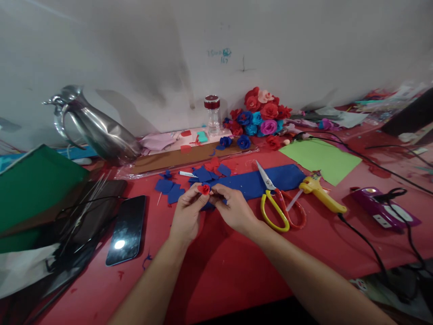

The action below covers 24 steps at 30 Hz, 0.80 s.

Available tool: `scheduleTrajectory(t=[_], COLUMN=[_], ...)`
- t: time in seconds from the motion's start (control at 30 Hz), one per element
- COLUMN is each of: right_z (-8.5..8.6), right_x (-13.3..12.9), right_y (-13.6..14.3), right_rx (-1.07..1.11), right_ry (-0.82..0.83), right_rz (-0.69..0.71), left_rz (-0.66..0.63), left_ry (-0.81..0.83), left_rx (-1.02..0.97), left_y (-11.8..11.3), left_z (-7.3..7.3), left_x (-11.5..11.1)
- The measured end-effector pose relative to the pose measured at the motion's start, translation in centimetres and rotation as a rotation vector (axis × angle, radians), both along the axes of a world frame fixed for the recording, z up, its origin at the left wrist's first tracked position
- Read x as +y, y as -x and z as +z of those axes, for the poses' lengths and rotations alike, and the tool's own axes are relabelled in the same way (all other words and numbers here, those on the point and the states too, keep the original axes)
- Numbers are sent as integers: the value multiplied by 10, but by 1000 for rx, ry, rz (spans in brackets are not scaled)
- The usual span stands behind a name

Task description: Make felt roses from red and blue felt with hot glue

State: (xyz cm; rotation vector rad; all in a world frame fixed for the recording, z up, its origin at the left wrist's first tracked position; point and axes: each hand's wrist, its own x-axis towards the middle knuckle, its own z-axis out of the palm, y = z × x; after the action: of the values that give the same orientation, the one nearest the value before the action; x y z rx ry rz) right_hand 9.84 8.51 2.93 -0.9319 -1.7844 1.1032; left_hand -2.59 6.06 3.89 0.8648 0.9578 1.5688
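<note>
The left hand [187, 215] has its fingers [200, 201] closed on a small red flower [204, 189], which sits at their tips. The right hand [235, 210] holds its fingers narrow, right at the flower's side; whether they grip it, I cannot tell. Beyond lie blue pieces [164, 185]; rightward on the counter [216, 266], a blue strip [248, 181], scissors [275, 190] and a glue gun [320, 195].

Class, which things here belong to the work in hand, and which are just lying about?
Likely part of the work:
red flower, in the left hand's fingers
blue pieces
scissors
glue gun

Probably just lying about:
phone
metal jug
glass jar
</note>
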Motion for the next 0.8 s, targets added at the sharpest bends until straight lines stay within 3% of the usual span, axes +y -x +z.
scheduleTrajectory(t=[0.8], right_z=[-3], right_x=[1], right_y=[0], right_rx=[-59], right_ry=[-65], right_rz=[12], left_rz=[1], left_ry=[71], left_rx=[-30], left_y=[-1], left_z=[2], left_x=[0])
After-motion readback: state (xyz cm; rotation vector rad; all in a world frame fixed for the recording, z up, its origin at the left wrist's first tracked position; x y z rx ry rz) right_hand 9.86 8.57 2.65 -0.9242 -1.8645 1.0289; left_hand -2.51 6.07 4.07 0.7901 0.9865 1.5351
